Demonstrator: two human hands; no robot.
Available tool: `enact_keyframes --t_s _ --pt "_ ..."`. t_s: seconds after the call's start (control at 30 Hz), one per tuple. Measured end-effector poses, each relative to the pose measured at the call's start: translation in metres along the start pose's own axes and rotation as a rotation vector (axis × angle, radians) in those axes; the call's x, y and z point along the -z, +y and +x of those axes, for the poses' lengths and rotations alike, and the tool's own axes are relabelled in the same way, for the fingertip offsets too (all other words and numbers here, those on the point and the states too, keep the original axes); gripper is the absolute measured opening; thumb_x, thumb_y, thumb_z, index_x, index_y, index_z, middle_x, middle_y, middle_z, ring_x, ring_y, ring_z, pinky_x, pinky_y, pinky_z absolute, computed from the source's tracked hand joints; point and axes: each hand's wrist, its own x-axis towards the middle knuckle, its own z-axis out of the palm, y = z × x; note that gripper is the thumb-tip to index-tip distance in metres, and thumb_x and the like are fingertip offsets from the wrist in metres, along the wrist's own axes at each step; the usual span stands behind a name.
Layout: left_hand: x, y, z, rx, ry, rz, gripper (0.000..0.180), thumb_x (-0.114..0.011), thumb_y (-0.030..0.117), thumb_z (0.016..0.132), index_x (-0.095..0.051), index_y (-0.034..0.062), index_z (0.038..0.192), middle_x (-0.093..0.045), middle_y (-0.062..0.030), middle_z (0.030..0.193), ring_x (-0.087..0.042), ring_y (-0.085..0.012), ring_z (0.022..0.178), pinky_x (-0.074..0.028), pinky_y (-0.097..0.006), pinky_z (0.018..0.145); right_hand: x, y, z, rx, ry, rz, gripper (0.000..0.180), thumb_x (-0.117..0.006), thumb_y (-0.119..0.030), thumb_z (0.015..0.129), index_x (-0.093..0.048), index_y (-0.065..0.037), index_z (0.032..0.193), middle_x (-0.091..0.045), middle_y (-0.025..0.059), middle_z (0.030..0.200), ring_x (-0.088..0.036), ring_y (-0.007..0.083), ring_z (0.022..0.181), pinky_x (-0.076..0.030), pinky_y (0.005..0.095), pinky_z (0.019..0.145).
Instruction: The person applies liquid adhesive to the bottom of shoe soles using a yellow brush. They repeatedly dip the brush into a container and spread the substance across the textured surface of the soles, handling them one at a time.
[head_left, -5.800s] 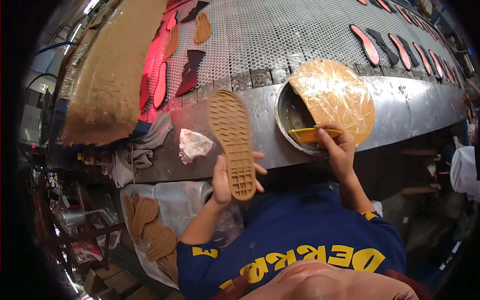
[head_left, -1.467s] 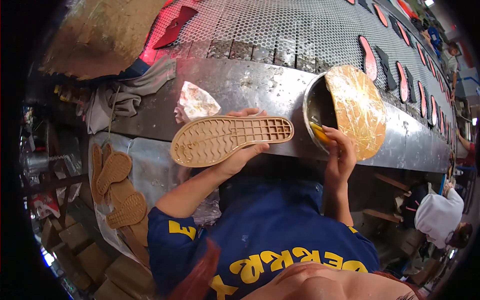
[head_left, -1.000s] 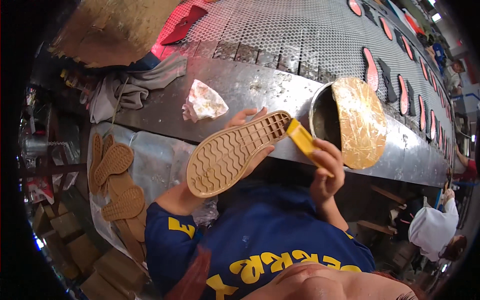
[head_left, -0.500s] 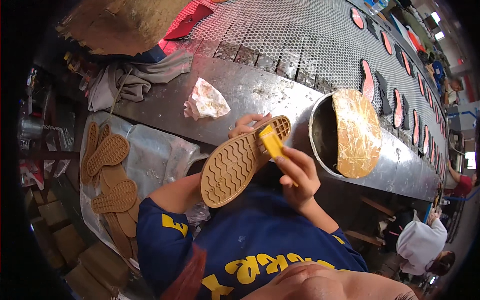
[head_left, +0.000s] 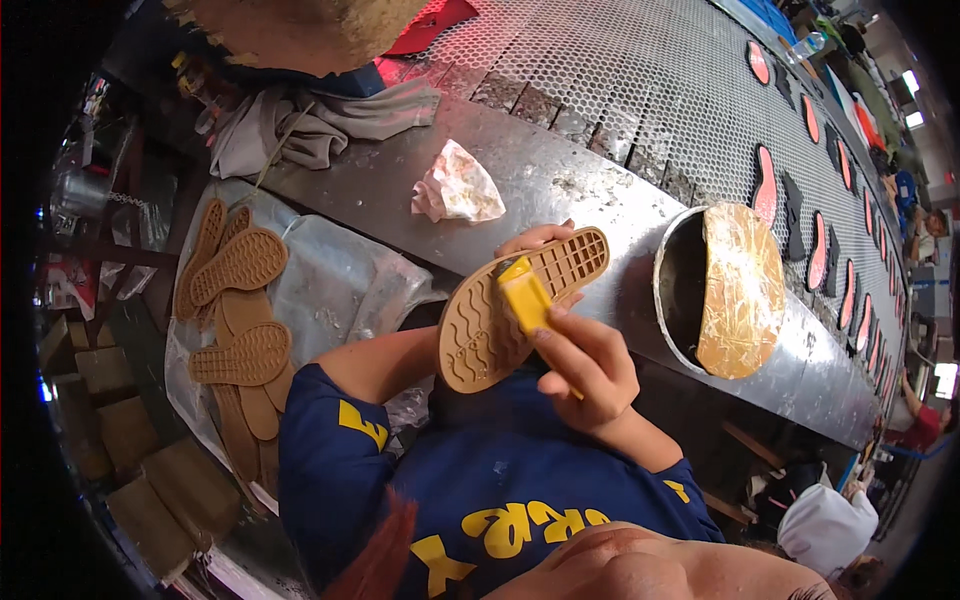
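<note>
A tan shoe sole (head_left: 465, 325) is held up in front of my chest, its wavy and gridded tread facing up. My left hand (head_left: 537, 236) grips it from beneath and along its far edge, with part of the fingers hidden behind it. My right hand (head_left: 600, 375) is closed on a flat yellow brush (head_left: 525, 297). The brush's dark tip lies against the middle of the sole, or just above it; I cannot tell which. More tan soles (head_left: 240, 265) lie in a loose pile on plastic sheeting at my left.
A crumpled, stained white cloth (head_left: 458, 185) lies on the metal ledge (head_left: 560, 190). To the right stands a round pot (head_left: 662, 290), partly covered by a tan taped lid (head_left: 745, 290). Beyond, a mesh conveyor (head_left: 610, 70) carries pink-and-black sole pieces (head_left: 765, 185). A person in white (head_left: 825, 525) is at lower right.
The brush has moved from the gridded end of the sole toward its middle. The sole has turned slightly in my left hand, and the whole view has shifted a little.
</note>
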Motion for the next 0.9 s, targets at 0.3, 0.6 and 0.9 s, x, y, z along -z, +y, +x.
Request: enact_keyframes --t_s 0.3,0.6,0.9 --pt "-0.005 0.022 -0.002 0.363 -0.007 -0.519 0.062 -0.064 -0.002 0.084 -0.031 0.0057 0.135 -0.043 -0.0107 0.132 -0.043 -0.0182 0.125 -0.035 -0.031 0.107 -0.005 -0.015 0.024 0.141 -0.067 0.082 0.04 -0.069 -0.036 0.082 -0.068 -0.001 0.101 -0.061 0.0208 0.104 -0.064 0.0286 0.086 -0.054 0.0314 0.07" --pt "0.006 0.018 -0.007 0.654 -0.06 -1.155 0.037 -0.055 0.021 0.093 -0.047 0.0089 0.127 -0.045 -0.0156 0.13 -0.041 -0.0298 0.127 -0.036 -0.047 0.106 -0.005 -0.01 0.035 0.249 -0.087 0.177 0.041 -0.067 -0.036 0.085 -0.067 0.003 0.099 -0.059 0.0235 0.108 -0.066 0.0316 0.083 -0.055 0.0346 0.068" --pt "0.001 0.007 -0.002 0.658 -0.186 -1.346 0.038 -0.049 0.034 0.096 -0.046 0.0086 0.125 -0.047 -0.0134 0.126 -0.04 -0.0279 0.126 -0.034 -0.047 0.107 -0.006 0.005 0.026 0.246 -0.163 0.391 0.03 -0.068 -0.019 0.084 -0.057 0.004 0.098 -0.056 0.0255 0.116 -0.064 0.0376 0.089 -0.055 0.0416 0.075"
